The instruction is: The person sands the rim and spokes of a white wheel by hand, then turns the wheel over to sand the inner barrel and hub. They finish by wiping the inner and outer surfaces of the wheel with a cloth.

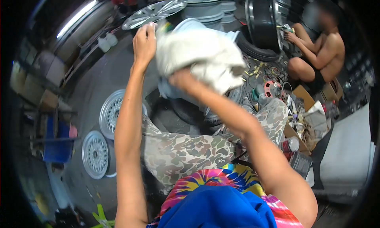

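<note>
A large off-white cloth (202, 50) is bunched up in front of me, partly smeared by motion. My left hand (145, 42) is closed at the cloth's left edge, its fingertips turned away from me. My right hand (182, 78) is blurred against the lower left of the cloth, partly under a fold, so its fingers do not show clearly. Beneath the cloth lies a pale bluish covering (168, 90), over what looks like a dark tire (184, 113) between my knees. A silver spoked wheel rim (154, 13) is just beyond my left hand.
Stacked rims (202, 10) stand at the back. On the right a co-worker (322, 50) crouches by an upright wheel (262, 24), hands holding something small. Mesh rims (95, 154) lie to my left. Small parts, a red reel (273, 88), a can (291, 144) and cardboard boxes (303, 97) crowd the right.
</note>
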Action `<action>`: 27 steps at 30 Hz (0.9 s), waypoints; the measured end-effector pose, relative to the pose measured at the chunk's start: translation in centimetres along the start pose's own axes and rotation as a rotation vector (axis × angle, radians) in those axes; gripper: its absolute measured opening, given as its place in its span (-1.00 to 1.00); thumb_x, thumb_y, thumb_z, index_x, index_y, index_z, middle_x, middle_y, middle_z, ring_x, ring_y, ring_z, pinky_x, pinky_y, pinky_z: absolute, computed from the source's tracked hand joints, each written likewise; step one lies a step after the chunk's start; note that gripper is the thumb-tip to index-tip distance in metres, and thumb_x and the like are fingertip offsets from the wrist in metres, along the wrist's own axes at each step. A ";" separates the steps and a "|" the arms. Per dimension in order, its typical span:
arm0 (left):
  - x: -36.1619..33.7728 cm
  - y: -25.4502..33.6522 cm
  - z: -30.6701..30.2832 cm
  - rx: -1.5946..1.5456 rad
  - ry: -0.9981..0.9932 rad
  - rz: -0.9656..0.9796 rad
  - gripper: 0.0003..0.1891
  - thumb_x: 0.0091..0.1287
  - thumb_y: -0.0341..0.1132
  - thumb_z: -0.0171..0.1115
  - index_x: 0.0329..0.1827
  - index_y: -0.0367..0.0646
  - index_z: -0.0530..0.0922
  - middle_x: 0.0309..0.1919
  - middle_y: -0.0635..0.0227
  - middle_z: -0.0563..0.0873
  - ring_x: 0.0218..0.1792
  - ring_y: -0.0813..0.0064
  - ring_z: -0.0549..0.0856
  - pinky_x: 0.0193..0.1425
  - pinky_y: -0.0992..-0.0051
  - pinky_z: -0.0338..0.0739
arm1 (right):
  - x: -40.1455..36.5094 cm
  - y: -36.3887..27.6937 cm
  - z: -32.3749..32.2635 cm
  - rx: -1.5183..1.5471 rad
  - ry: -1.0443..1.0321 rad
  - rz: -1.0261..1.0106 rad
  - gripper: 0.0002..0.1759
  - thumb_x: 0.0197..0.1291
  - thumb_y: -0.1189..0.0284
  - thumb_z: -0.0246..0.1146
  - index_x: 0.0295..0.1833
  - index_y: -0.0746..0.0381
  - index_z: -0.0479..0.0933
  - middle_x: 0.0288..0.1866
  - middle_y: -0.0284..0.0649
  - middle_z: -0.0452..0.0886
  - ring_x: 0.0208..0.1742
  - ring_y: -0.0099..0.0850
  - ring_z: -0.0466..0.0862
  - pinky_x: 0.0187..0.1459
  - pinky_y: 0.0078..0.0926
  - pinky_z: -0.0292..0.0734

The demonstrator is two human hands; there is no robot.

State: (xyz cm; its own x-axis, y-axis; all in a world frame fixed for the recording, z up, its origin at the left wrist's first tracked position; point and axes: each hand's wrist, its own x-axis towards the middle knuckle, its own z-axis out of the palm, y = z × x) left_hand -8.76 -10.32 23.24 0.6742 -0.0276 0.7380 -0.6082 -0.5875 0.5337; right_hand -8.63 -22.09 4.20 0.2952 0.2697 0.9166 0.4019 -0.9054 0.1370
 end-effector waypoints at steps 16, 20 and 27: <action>2.5 -7.2 8.5 0.081 -0.469 -0.395 -0.22 0.58 0.26 -0.24 -0.02 -0.34 0.73 0.02 -0.26 0.74 0.26 -0.26 0.62 0.36 0.04 0.44 | -0.4 13.2 -12.2 0.408 -0.997 0.199 -0.31 0.31 -0.08 0.27 0.31 0.24 0.57 0.13 0.05 0.73 0.15 -0.06 0.72 0.38 -0.01 0.45; 2.1 -9.6 10.7 -0.118 -0.405 -0.566 -0.14 0.58 0.35 -0.35 0.06 -0.28 0.73 0.05 -0.30 0.71 0.26 -0.31 0.59 0.34 0.03 0.43 | 6.5 22.4 -3.2 0.511 -1.186 0.258 -0.32 0.31 -0.08 0.27 0.30 0.24 0.58 0.13 0.03 0.73 0.12 -0.08 0.73 0.36 -0.01 0.47; 0.1 -5.2 9.2 0.284 -0.321 -0.199 -0.39 0.51 0.20 0.09 -0.19 -0.27 0.74 -0.31 -0.25 0.73 -0.17 -0.30 0.71 -0.01 -0.04 0.57 | 10.8 33.1 6.9 0.877 -1.474 0.704 -0.34 0.32 -0.09 0.27 0.27 0.23 0.59 0.12 0.00 0.74 0.08 -0.11 0.74 0.32 -0.02 0.51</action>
State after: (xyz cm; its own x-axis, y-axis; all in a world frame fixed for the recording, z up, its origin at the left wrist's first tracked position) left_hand -1.69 -14.66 16.72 0.8888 -0.1148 0.4437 -0.3458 -0.8033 0.4849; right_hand 13.86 -46.92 16.09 0.8162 0.4327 -0.3828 0.0218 -0.6852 -0.7280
